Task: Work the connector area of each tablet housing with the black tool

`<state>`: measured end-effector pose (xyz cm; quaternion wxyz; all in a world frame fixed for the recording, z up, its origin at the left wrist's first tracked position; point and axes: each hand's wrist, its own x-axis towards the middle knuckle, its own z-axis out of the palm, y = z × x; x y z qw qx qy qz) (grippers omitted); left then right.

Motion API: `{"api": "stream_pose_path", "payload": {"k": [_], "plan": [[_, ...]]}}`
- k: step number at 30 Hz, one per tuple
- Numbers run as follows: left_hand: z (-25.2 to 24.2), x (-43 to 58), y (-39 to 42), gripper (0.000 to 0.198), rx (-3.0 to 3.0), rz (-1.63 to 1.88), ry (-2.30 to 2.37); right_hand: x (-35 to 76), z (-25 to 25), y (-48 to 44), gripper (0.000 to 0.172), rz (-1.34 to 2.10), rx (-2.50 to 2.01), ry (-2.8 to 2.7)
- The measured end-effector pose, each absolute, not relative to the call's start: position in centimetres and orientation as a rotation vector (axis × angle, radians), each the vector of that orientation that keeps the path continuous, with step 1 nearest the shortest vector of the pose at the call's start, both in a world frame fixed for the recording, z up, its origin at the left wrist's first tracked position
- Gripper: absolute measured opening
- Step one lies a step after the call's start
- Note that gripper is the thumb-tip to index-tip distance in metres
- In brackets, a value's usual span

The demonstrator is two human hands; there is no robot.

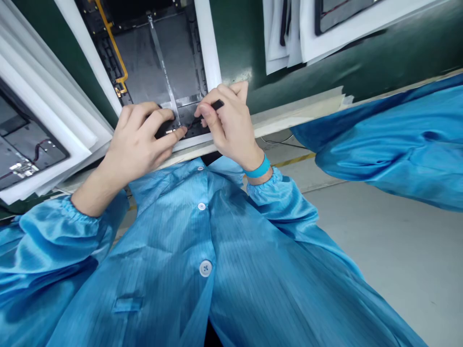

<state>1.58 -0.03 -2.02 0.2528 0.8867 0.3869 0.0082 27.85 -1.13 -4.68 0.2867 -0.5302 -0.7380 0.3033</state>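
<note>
An opened tablet [139, 62] lies on a white sheet at the table's near edge, its dark inner parts showing. An orange flex cable [115, 46] runs down its left side, and a silver ribbon strip [164, 67] crosses the middle. My left hand [139, 137] rests over the lower left corner, fingers spread, its index fingertip pressing near the bottom edge. Pinched in my right hand [231, 123] is a slim black tool [217, 104], whose thin tip points toward that left fingertip. The tool's exact kind is hidden by the fingers.
To the left, another opened tablet [25, 140] lies on layered white sheets [47, 72]. More white sheets [307, 43] with a dark device [340, 14] are at upper right on the green mat [238, 38]. A blue-sleeved person [390, 140] is close on the right.
</note>
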Motion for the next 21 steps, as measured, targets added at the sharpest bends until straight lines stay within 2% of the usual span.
{"api": "stream_pose_path", "payload": {"k": [8,13,21], "plan": [[-2.04,1.18,-0.09,0.039,2.362,0.074,1.025,27.69,-5.04,-1.39,0.056,0.772,-1.421,-1.838],[-2.53,0.91,-0.01,0.041,2.398,0.100,0.992,27.85,-5.16,-1.19,0.060,0.691,-1.471,-1.798],[-2.08,1.76,-0.03,0.040,2.375,0.100,1.013,28.22,-4.80,-1.37,0.053,0.725,-1.368,-1.745]]}}
